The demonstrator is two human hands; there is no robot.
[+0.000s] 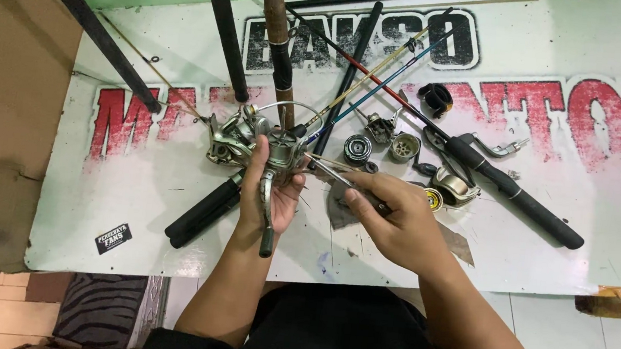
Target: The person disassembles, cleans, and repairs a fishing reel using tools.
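Holding spinning reel (pixel 257 141) in left hand (pixel 270 193); right hand (pixel 389 217) pinches tweezers (pixel 333 170) at its 3 o'clock side; spool (pixel 358 149) and parts already off, on counter (pixel 136 204); reassembly left

Silver reel (pixel 257 144); white board (pixel 136 204), red-black lettering.

The scene is brightly and evenly lit from overhead, with cool white light. The glossy white printed banner sheet (pixel 561 219) shows a soft sheen rather than hard glare. Shadows are short and faint: a pale one lies under the right hand (pixel 393 219) and thin ones run beside the black foam-gripped fishing rods (pixel 222 28). The silver metal spinning reel (pixel 253 143) carries small highlights. Focus is fairly sharp at the centre; the corners bend slightly and darken, notably the brown cardboard (pixel 3 95) at left.
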